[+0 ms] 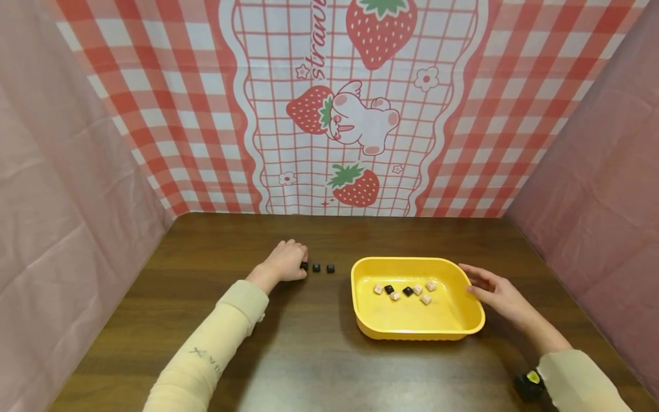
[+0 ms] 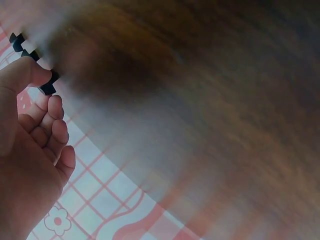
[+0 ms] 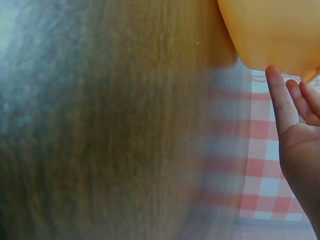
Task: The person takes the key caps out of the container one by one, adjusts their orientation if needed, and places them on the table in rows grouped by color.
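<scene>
My left hand [image 1: 286,261] is at the left end of a short row of small black cubes. Its thumb and curled fingers pinch the nearest black cube [image 2: 48,86], which the hand partly hides in the head view. Two more black cubes, one [image 1: 316,268] beside the hand and one [image 1: 330,268] farther right, sit on the table. A yellow tray [image 1: 417,332] stands to the right of this row. My right hand [image 1: 496,292] is at the tray's right end, its fairly straight fingers touching the outer wall.
Inside the tray lie several pale cubes [image 1: 425,299] and two black ones, one black cube [image 1: 408,291] near the middle. The brown wooden table [image 1: 309,366] meets a strawberry-print checked cloth [image 1: 195,114] at the back. Pink cloth [image 1: 592,189] hangs at both sides.
</scene>
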The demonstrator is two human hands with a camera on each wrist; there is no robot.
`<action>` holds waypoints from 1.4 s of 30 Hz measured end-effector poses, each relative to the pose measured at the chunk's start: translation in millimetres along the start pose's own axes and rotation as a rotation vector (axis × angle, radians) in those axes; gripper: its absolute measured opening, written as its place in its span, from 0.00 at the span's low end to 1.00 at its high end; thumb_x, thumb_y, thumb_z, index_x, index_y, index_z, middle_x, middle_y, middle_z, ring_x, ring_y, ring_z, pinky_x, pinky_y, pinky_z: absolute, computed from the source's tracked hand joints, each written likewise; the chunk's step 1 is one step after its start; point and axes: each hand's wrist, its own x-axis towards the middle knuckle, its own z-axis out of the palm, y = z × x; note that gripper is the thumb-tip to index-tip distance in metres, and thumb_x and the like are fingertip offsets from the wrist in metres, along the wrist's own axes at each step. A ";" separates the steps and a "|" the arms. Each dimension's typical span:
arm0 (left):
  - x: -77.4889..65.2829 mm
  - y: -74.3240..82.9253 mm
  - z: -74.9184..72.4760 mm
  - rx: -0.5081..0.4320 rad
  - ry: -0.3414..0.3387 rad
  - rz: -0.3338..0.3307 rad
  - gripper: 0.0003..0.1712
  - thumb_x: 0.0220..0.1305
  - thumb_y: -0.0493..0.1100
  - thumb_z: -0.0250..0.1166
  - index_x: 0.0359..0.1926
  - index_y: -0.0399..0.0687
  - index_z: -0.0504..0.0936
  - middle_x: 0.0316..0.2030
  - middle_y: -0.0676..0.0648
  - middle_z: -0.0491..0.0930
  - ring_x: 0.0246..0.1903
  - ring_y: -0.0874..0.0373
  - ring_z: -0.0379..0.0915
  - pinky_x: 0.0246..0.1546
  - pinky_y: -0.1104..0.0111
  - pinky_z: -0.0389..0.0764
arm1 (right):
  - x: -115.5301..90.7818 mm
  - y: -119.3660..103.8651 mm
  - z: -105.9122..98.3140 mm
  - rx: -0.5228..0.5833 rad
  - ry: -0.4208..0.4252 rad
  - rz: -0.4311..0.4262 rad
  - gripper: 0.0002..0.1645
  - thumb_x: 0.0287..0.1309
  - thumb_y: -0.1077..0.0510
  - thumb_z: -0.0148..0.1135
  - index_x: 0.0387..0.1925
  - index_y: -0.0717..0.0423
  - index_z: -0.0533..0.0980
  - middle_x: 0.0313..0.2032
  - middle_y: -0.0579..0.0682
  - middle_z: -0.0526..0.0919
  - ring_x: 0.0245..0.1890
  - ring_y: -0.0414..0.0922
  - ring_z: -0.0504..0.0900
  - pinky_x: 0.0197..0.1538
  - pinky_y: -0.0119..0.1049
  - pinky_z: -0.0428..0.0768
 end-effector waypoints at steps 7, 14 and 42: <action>-0.5 -1.7 0.3 0.005 -0.002 -0.001 0.13 0.46 0.46 0.68 0.32 0.49 0.74 0.30 0.52 0.74 0.35 0.55 0.65 0.39 0.62 0.65 | 0.1 0.4 -1.6 -0.014 -0.006 0.057 0.34 0.65 0.53 0.54 0.67 0.62 0.59 0.61 0.69 0.67 0.46 0.22 0.74 0.44 0.26 0.77; -2.1 -5.2 -3.6 0.007 0.037 0.019 0.14 0.45 0.46 0.68 0.33 0.48 0.75 0.32 0.51 0.75 0.36 0.54 0.65 0.40 0.61 0.65 | 0.4 0.8 -2.3 -0.038 -0.006 0.076 0.34 0.65 0.51 0.54 0.68 0.61 0.59 0.62 0.67 0.67 0.46 0.21 0.74 0.44 0.25 0.77; 23.8 83.3 -59.8 0.046 0.148 0.213 0.17 0.47 0.51 0.68 0.37 0.50 0.77 0.34 0.54 0.75 0.38 0.57 0.64 0.40 0.66 0.64 | 0.6 0.1 -2.6 -0.049 -0.015 0.076 0.34 0.65 0.52 0.54 0.67 0.62 0.59 0.62 0.67 0.67 0.46 0.20 0.73 0.45 0.25 0.77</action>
